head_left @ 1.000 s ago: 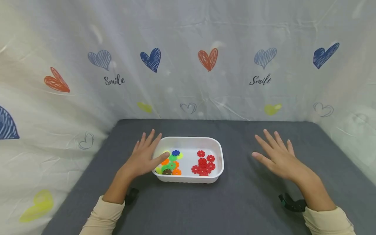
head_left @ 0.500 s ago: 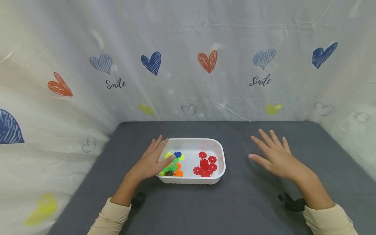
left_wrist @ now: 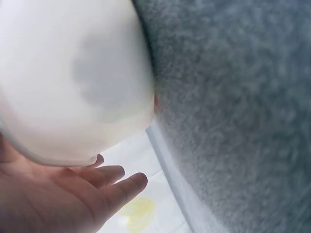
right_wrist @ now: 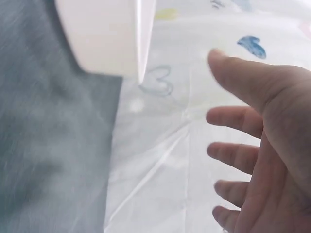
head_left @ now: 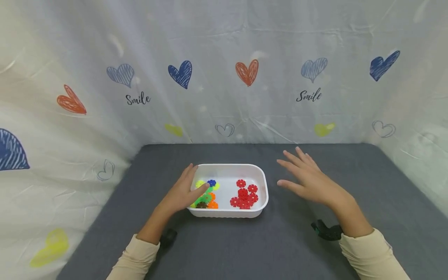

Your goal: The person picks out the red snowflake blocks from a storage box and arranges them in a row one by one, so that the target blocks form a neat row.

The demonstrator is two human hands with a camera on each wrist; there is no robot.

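Note:
A white plastic tray (head_left: 227,213) stands on the dark grey table in the head view. Red notched discs (head_left: 244,197) lie bunched in its right half. Green, orange, yellow, blue and dark brown discs (head_left: 207,198) are heaped in the left half, partly hidden by my thumb. My left hand (head_left: 178,194) is at the tray's left end, thumb over the inside and fingers outside. The left wrist view has those extended fingers (left_wrist: 124,191) beside the tray's rim. My right hand (head_left: 311,181) hovers right of the tray, apart from it, fingers spread and holding nothing.
The grey cloth-covered table (head_left: 224,249) reaches back to a pale curtain (head_left: 210,35) printed with hearts and the word Smile. The curtain also hangs along the left and right sides. Dark wrist cameras (head_left: 327,230) sit under both wrists.
My right hand has moved left toward the tray, its fingers turning more sideways. My left hand has shifted slightly right and closer around the tray's left end. The tray keeps its place.

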